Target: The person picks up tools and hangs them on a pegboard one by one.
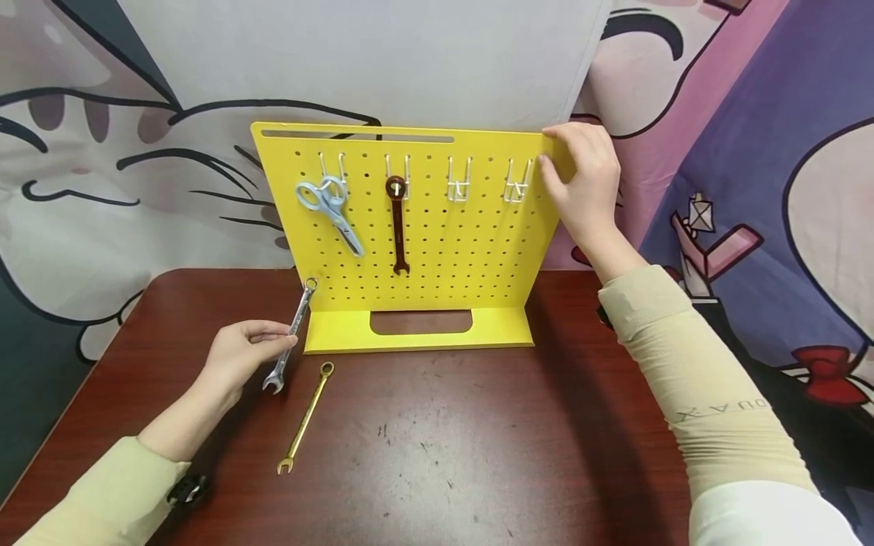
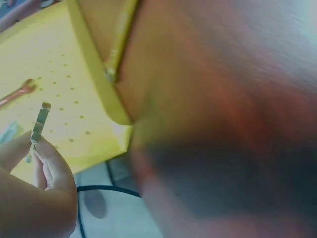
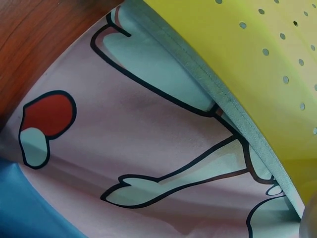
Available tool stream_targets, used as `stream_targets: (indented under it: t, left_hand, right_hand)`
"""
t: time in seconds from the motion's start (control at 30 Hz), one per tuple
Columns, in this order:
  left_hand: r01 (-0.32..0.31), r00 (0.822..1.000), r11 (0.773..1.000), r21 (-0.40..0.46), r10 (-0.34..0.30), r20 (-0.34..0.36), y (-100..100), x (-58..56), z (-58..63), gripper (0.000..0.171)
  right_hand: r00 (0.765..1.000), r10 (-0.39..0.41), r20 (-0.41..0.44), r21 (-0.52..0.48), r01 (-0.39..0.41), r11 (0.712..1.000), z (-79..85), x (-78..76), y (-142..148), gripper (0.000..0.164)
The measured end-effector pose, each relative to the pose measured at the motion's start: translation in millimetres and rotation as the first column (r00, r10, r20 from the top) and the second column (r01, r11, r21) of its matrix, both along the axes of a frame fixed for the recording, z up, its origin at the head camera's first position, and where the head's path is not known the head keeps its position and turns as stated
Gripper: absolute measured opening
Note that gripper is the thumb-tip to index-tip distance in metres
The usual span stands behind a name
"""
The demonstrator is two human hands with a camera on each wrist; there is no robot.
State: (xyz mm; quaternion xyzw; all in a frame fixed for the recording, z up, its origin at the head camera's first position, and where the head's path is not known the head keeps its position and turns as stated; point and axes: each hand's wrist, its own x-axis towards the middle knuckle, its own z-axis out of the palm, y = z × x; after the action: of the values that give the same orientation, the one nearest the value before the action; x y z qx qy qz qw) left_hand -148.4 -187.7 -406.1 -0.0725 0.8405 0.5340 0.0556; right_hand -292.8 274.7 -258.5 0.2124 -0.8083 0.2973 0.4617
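My left hand pinches a silver combination wrench by its shaft, ring end up, beside the lower left edge of the yellow pegboard. In the left wrist view the wrench stands between thumb and fingers. My right hand grips the board's upper right corner. Light-blue scissors hang on the leftmost white hook, and a dark red wrench on the one beside it. Two more hooks, a third and a rightmost one, hold nothing. A gold wrench lies on the table, nearer me.
The dark reddish-brown table carries the board near its back edge. The board's foot has a cut-out slot. Cartoon-printed cloth hangs behind and to the right, with a plain white panel above the board.
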Motion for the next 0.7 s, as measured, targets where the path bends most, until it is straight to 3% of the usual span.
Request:
stream_targets:
  t: [0.2,0.43,0.7]
  left_hand:
    - [0.020,0.999,0.996,0.091,-0.017,-0.039,18.0,1.3,20.2,0.036]
    - [0.068,0.994,0.974,0.217,-0.048,-0.096,44.2,-1.1,39.8,0.034]
    - [0.115,0.987,0.958,0.263,-0.081,-0.136,72.8,-7.3,56.6,0.035]
  right_hand:
    - [1.000,-0.003,0.007,-0.001,0.003,1.000,0.4,1.1,-0.5,0.024]
    - [1.000,-0.006,0.011,-0.001,0.006,1.000,0.5,1.6,-0.2,0.024]
    - [1.000,0.001,0.003,-0.004,-0.001,1.000,0.1,0.4,-0.3,0.024]
